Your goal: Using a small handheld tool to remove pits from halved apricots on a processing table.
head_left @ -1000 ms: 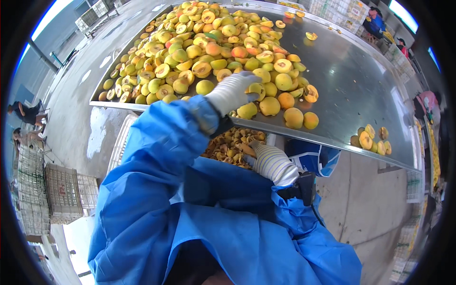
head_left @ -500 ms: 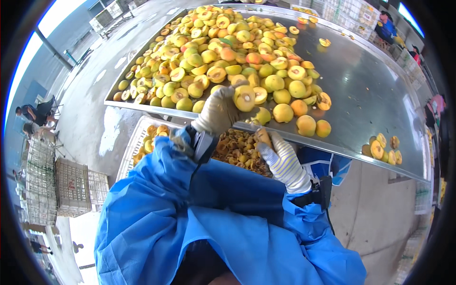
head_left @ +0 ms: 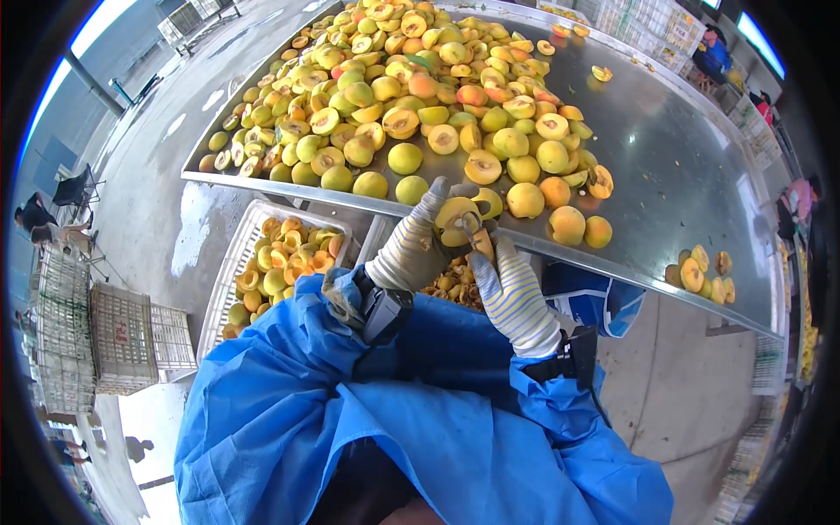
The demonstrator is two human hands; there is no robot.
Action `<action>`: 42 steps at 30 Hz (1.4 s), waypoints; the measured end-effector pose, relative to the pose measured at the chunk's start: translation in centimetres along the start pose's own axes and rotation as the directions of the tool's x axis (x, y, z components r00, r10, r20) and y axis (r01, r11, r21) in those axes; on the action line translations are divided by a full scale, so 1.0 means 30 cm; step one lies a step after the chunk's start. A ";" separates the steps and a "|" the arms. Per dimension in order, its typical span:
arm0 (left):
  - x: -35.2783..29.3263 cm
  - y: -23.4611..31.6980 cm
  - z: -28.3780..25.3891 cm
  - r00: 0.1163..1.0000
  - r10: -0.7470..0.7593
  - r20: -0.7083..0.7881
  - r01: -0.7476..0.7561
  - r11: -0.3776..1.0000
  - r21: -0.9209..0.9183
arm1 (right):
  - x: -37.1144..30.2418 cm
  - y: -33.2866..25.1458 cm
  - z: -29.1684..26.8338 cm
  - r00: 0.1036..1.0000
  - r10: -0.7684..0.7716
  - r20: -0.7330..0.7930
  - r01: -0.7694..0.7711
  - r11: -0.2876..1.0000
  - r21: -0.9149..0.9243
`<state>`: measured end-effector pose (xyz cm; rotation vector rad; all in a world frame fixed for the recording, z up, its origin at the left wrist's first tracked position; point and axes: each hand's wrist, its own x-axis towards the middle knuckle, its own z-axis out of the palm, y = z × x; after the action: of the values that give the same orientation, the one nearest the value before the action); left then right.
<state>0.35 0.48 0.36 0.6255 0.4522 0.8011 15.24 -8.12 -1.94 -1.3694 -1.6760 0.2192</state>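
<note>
Looks like coring — left hand (head_left: 415, 247) grips a fruit half (head_left: 453, 218) by the near edge of the surface (head_left: 661, 192), right hand (head_left: 516, 302) is closed round the tool (head_left: 481, 242), tip at the cut face. Next move calls for steady left grip — controlled tool turn.

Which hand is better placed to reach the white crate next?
Probably the left hand: it holds the cut fruit and is nearer the white crate. The right hand is farther away and grips a tool at the fruit.
</note>
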 end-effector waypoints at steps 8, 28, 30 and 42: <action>-0.028 -0.044 0.029 0.984 0.122 -0.126 -0.121 0.992 0.021 | -0.011 -0.053 0.047 0.998 -0.026 0.054 0.030 0.996 -0.079; -0.013 0.008 0.004 0.998 0.027 0.063 -0.040 0.978 0.206 | 0.002 -0.097 -0.078 0.539 0.261 0.801 -0.842 0.148 0.518; -0.007 0.017 0.009 0.997 -0.069 0.036 0.063 0.987 0.145 | 0.009 -0.096 -0.083 0.566 0.274 0.777 -0.824 0.200 0.530; -0.023 0.012 0.050 0.997 0.073 0.000 -0.073 0.991 0.114 | 0.011 -0.072 -0.069 0.465 0.010 0.885 -0.811 -0.396 0.430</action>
<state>0.62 -0.37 1.80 0.7499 0.4836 0.8504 15.32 -9.44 0.77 -0.5172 -0.3733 2.2584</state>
